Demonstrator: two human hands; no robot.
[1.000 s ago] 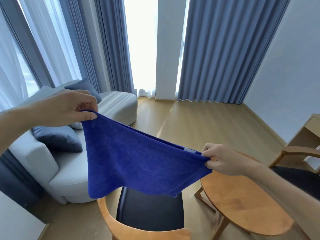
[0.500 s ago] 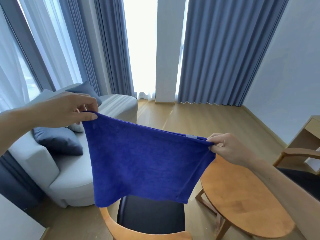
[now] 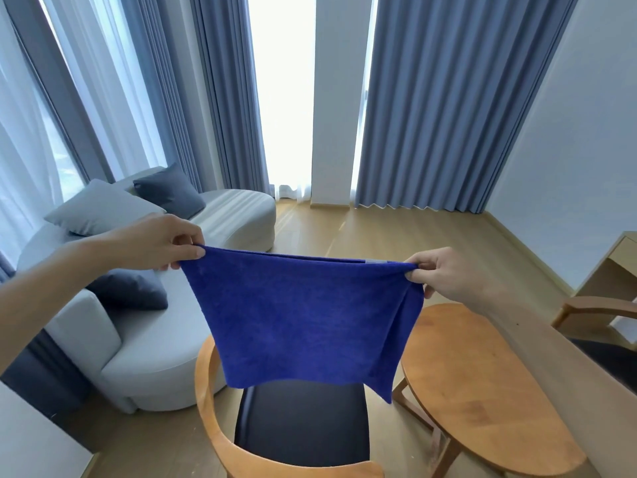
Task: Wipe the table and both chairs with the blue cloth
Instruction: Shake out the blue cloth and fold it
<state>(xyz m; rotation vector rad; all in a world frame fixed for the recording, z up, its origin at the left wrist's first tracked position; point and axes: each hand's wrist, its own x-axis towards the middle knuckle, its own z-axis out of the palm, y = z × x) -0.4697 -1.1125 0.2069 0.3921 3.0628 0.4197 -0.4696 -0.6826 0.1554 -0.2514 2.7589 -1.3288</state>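
Blue cloth (image 3: pixel 303 319) held up in mid-air, stretched between both hands, hanging as a flat sheet in front of the near chair (image 3: pixel 296 429) and hiding the front of its dark seat. Left hand (image 3: pixel 162 243) pinches the upper left corner between thumb and curled fingers; right hand (image 3: pixel 444 274) pinches the upper right corner the same way, a small grey label just beside its fingertips. Change from a second ago: the right hand has risen until the two hands are about level, so the top edge now runs nearly straight across instead of slanting down to the right, and the cloth hangs squarer with only a few folds left near the right side. View has also tipped slightly, showing more of the chair and the round wooden table (image 3: pixel 482 401) to the right. Second chair (image 3: pixel 599 315) partly in view at the far right edge, behind the right forearm. Reading: the cloth is being shaken out and squared up, ready to fold or lay flat; no surface is touched, so wiping has not begun. Table and both chairs all remain to do. Next move likely calls for lowering the cloth onto the table or the near chair. Grey sofa (image 3: pixel 148 339) with cushions at left, uninvolved.
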